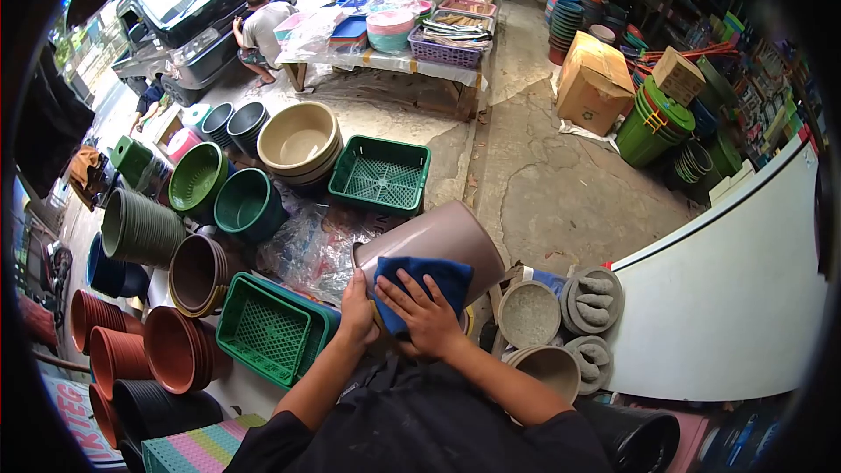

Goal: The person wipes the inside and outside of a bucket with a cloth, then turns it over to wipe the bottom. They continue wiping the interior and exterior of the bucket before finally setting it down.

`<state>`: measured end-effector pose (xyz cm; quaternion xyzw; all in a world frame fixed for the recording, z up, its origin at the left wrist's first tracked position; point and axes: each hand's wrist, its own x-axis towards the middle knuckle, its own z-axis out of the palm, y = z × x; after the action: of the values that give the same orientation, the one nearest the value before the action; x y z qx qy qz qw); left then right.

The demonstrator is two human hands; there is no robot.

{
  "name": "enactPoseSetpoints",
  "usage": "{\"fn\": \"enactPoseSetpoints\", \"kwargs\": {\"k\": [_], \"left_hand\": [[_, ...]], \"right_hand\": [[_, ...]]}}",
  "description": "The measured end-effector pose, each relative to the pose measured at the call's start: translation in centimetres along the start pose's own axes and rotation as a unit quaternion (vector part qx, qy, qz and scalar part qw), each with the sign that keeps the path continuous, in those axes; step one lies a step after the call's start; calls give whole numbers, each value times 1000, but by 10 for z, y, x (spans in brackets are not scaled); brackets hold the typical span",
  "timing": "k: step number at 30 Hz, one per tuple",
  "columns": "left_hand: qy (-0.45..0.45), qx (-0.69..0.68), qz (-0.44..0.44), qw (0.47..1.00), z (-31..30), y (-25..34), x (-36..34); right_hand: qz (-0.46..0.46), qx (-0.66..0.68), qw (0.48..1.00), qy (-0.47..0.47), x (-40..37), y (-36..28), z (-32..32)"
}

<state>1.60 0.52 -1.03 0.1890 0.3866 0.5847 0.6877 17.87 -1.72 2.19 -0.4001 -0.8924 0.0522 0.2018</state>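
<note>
A mauve-brown plastic bucket point(429, 236) lies tilted on its side in front of my body, its open end to the left. My left hand point(357, 311) grips its rim with the thumb up along the edge. On the near side of the wall lies a dark blue cloth point(451, 278). My right hand point(420, 311) holds the cloth against the bucket, fingers partly spread over it. The bucket's inside and the fingertips of my left hand under the rim are hidden.
Left stand green baskets point(385, 158), a beige basin point(298, 136) and stacked terracotta pots point(175, 350). Stone mortars point(529, 314) are close on the right, by a white curved panel point(718, 298). Farther off are a goods table point(350, 60), a cardboard box point(596, 83) and a seated person point(263, 31).
</note>
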Motion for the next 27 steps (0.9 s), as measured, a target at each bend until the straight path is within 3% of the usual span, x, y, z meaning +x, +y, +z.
{"fn": "enactPoseSetpoints", "kwargs": {"k": [4, 6, 7, 8, 9, 10, 11, 12, 14, 16, 17, 22, 24, 26, 27], "left_hand": [[49, -78, -68, 993, -24, 2, 13], [73, -121, -149, 979, -20, 9, 10], [74, -124, -148, 978, -19, 11, 10], [71, -120, -147, 979, -19, 12, 9], [68, -116, -146, 980, -19, 13, 9], [69, -120, -145, 980, -22, 12, 9], [59, -113, -155, 980, -25, 11, 8], [48, -105, -165, 980, -27, 10, 8], [24, -94, -164, 982, -28, 11, 5], [-1, -82, -164, 983, -20, 18, -1], [-21, -34, -147, 988, -12, 24, -5], [-121, 142, -109, 976, -10, 27, 2], [-190, 236, -114, 946, -8, 25, 5], [-204, 309, -68, 927, 1, 22, 3], [-222, 348, -42, 910, 3, 17, 3]], "right_hand": [[-22, -4, 1000, -22, -39, 2, 18], [51, 41, 998, 9, -60, 10, 34], [69, 15, 991, 116, -62, 15, 43], [66, 15, 991, 114, -62, 21, 53], [128, 158, 951, 232, -58, 23, 56], [185, 295, 874, 339, -55, 27, 58], [184, 295, 875, 337, -56, 33, 57], [250, 393, 817, 339, -58, 42, 53], [368, 566, 660, 329, -64, 66, 41], [462, 701, 456, 296, -70, 92, 29], [462, 701, 455, 297, -73, 108, 25], [460, 837, 289, -64, -70, 198, 0], [489, 810, 313, -79, -57, 194, -11], [459, 677, 553, -159, -47, 188, -17], [453, 641, 593, -179, -38, 179, -23]]}}
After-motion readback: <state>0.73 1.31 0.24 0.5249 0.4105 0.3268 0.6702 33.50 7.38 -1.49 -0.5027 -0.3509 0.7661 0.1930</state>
